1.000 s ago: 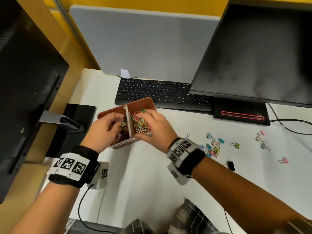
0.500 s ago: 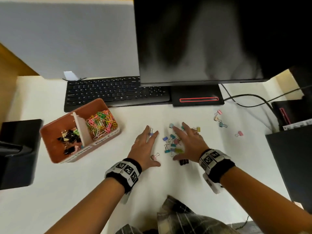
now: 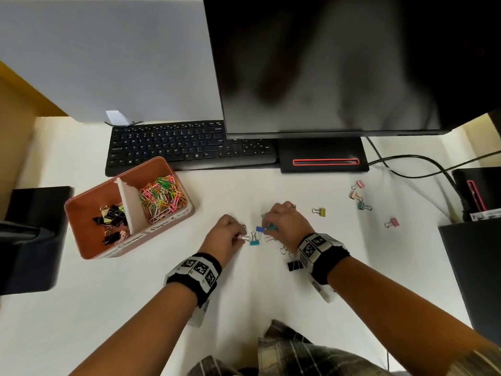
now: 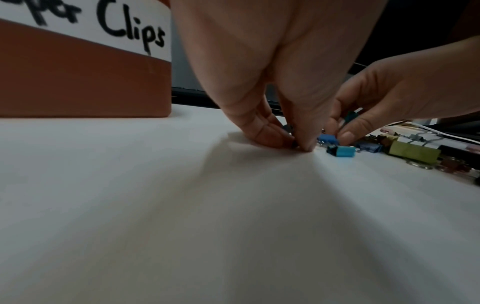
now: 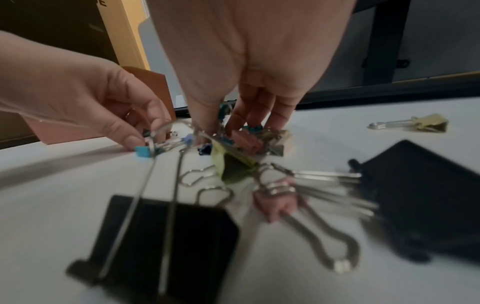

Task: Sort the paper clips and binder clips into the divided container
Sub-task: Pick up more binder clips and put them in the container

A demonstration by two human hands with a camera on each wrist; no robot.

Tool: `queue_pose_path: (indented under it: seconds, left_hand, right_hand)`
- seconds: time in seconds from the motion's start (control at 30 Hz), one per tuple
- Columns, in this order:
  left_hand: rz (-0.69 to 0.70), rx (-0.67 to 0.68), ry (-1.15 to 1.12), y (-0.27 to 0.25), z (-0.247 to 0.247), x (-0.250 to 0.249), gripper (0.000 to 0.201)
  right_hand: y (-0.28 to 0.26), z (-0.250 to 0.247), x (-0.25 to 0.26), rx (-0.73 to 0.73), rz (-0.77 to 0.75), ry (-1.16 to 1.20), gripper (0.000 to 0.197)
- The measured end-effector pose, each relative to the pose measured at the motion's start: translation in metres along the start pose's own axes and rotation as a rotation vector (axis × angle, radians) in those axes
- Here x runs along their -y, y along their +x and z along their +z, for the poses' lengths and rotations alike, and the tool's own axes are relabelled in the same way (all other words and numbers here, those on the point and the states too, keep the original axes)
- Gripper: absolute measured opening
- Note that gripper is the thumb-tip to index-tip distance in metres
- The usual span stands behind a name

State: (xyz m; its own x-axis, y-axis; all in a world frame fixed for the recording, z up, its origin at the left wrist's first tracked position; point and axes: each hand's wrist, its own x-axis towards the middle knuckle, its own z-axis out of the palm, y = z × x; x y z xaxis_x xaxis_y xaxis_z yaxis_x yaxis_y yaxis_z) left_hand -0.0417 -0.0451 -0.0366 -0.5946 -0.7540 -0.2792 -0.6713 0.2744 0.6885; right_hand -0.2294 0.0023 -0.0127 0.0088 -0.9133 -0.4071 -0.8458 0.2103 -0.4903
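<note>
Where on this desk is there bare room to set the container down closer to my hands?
Bare desk lies in front of the container, left of the left hand. Another clear patch sits between keyboard and both hands. Crowded: binder clips around the right hand and scattered rightward.

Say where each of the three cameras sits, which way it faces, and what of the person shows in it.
Head: above the desk, looking down at the divided container, keyboard and scattered binder clips; both forearms and hands show.
Left wrist: low over the desk, looking along the left hand toward the container's label; the right hand shows beyond.
Right wrist: low, looking along the right hand over a black binder clip; the left hand shows at left.
Shared: all three show the light blue binder clip between the hands.
</note>
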Motion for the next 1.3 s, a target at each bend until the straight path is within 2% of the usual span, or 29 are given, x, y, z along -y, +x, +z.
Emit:
queue_pose_path:
  seconds: [0.07,0.17,0.27,0.43,0.6,0.67,0.73,0.83,0.93,1.07,1.17,1.3]
  left_hand:
    - [-0.019,-0.003,0.005,0.001,-0.001,-0.001,0.014]
    - [-0.056,-0.015,-0.005,0.001,-0.004,-0.003,0.011]
    - [-0.078,-0.015,0.008,-0.003,-0.007,-0.004,0.011]
    - [-0.095,0.045,-0.054,-0.007,-0.017,-0.004,0.033]
    - [-0.045,0.242,-0.103,-0.024,-0.011,-0.01,0.04]
    - [-0.013,0.269,-0.014,-0.031,0.001,-0.01,0.042]
    - [-0.008,0.218,0.053,-0.035,0.012,-0.008,0.037]
    - [-0.034,0.136,0.026,-0.035,0.019,-0.011,0.026]
    - [-0.05,0.087,0.07,-0.031,0.019,-0.012,0.019]
    - [-0.089,-0.003,0.017,-0.028,0.011,-0.004,0.022]
    - [-0.163,0.001,0.041,-0.026,0.0,-0.001,0.037]
    - [-0.214,0.027,0.073,-0.023,-0.007,0.004,0.022]
  right_hand:
    - [0.003,0.0,0.001,0.03,0.006,0.018,0.011]
    - [0.007,-0.002,0.002,0.086,0.006,0.033,0.011]
    - [0.006,-0.004,0.003,0.057,0.001,0.043,0.009]
    - [-0.002,-0.012,0.0,-0.019,0.028,0.113,0.029]
    - [-0.006,-0.023,-0.001,0.03,0.041,0.118,0.037]
    - [-0.007,-0.024,0.001,0.098,0.03,0.134,0.04]
    - [-0.008,-0.02,0.005,0.16,0.012,0.097,0.039]
    - [-0.009,-0.009,0.01,0.216,0.018,0.02,0.031]
    - [-0.007,-0.003,0.011,0.214,0.042,0.016,0.029]
    - [-0.004,0.0,0.013,0.214,0.061,-0.032,0.026]
    - [-0.001,0.0,0.015,0.224,0.071,-0.068,0.024]
    - [0.003,-0.002,0.02,0.241,0.061,-0.117,0.021]
